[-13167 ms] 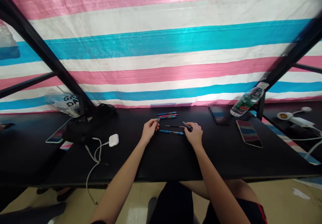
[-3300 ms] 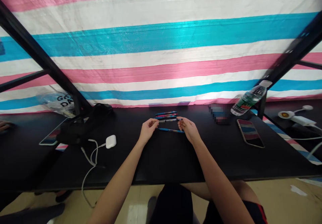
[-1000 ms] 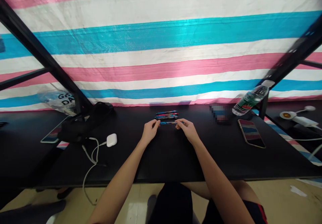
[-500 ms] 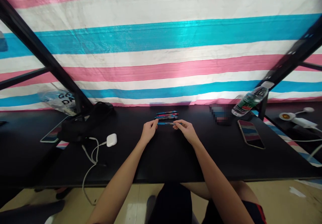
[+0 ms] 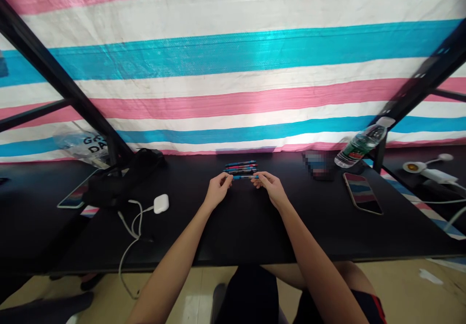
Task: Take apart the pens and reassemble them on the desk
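Lifted off the bare part of the desk (image 5: 251,231), where it lay a few seconds ago, the blue pen (image 5: 242,177) is now between the two hands at the centre of the frame. The left hand (image 5: 217,186) pinches its left end with thumb and fingers; the right hand (image 5: 270,184) has thumb and forefinger closed on its right end. The hands stay apart, with the pen's middle showing level in the gap. Whether it touches the desk cannot be told.

Just beyond it, a row of pens (image 5: 241,163) lies side by side, blue, red and dark, roughly parallel to the held one. Right of centre is a pixelated patch (image 5: 318,165); farther right are a green-labelled bottle (image 5: 358,147) and a phone (image 5: 363,194). Left of the hands sit a small white case (image 5: 161,204) and a white cable (image 5: 124,258), with a black bag (image 5: 109,188) near them. A striped sheet (image 5: 233,86) fills the upper frame.
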